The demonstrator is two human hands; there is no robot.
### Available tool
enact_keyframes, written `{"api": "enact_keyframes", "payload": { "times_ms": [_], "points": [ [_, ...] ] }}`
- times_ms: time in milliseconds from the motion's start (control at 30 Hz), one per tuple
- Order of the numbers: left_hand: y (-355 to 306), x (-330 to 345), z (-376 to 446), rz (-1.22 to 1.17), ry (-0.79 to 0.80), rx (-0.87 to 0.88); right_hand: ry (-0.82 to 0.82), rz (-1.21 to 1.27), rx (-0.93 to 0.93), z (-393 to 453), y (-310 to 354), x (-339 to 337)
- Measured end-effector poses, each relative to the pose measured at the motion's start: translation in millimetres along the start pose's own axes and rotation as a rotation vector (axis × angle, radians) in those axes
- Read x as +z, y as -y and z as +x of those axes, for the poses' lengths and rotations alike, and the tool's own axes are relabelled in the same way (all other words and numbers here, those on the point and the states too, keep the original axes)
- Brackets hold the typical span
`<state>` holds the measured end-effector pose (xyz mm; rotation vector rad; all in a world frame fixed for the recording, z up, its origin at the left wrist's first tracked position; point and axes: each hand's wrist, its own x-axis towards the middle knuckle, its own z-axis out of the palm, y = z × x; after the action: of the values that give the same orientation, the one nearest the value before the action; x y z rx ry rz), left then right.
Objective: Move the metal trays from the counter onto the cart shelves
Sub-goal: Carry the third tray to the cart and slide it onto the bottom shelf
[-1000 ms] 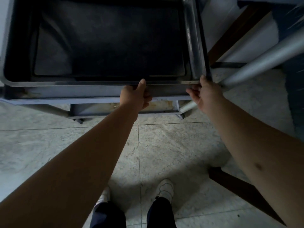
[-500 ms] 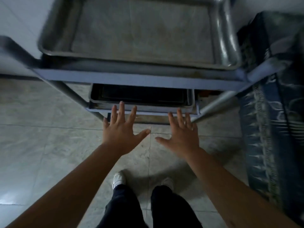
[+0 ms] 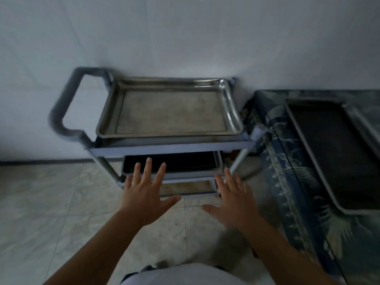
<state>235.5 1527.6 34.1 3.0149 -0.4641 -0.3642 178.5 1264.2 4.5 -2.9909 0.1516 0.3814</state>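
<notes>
Both hands empty, palms down, fingers spread wide, held in air in front of the cart [image 3: 170, 146], touching nothing. Left hand [image 3: 145, 193] overlaps the near left corner of the middle shelf in the view, fingertips [image 3: 148, 161] over the front edge of the dark tray [image 3: 185, 161] that lies on that shelf; no contact can be seen. Right hand [image 3: 233, 197] sits lower right, just in front of the cart's near right leg [image 3: 239, 161], somewhat blurred. Dark tray is pushed in under the top shelf, only its front strip visible. Steel tray [image 3: 170, 109] lies flat on the top shelf, shiny rim, dull scuffed bottom, nothing in it, well above and beyond both hands. Cart is grey-blue, tube handle [image 3: 63, 103] at its left end, back against the white wall [image 3: 185, 33]. Bottom shelf [image 3: 189, 186] shows a bare stained surface between the two hands. To the right, the counter [image 3: 292, 182] covered in blue patterned cloth touches or nearly touches the cart's right side; on it lies another dark tray with a pale rim [image 3: 337, 161], and a further tray edge [image 3: 364, 128] overlaps it at the far right, cut by the frame. Both counter trays are well apart from the right hand. Floor [image 3: 51, 202] is pale marbled tile. White garment of the person shows at the bottom edge.
</notes>
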Motion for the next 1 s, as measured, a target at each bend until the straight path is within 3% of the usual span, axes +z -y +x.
{"api": "enact_keyframes", "payload": {
  "times_ms": [233,467,667,800,1000],
  "points": [
    [-48,-41,29,0.134,-0.037,0.435,-0.092,0.086,0.479,-98,-24,4],
    [-193,-26,-16,0.152,0.024,0.968,-0.186,0.23,0.938,-264,-32,25],
    [-308,7,-94,0.241,0.067,1.356,-0.149,0.333,1.314,-397,-38,65],
    [-381,25,-143,0.268,0.079,1.486,-0.166,0.386,1.425,-454,-63,77],
    [-482,48,-199,0.239,0.145,1.48,-0.178,0.387,1.462,-528,-134,76]
  ]
}}
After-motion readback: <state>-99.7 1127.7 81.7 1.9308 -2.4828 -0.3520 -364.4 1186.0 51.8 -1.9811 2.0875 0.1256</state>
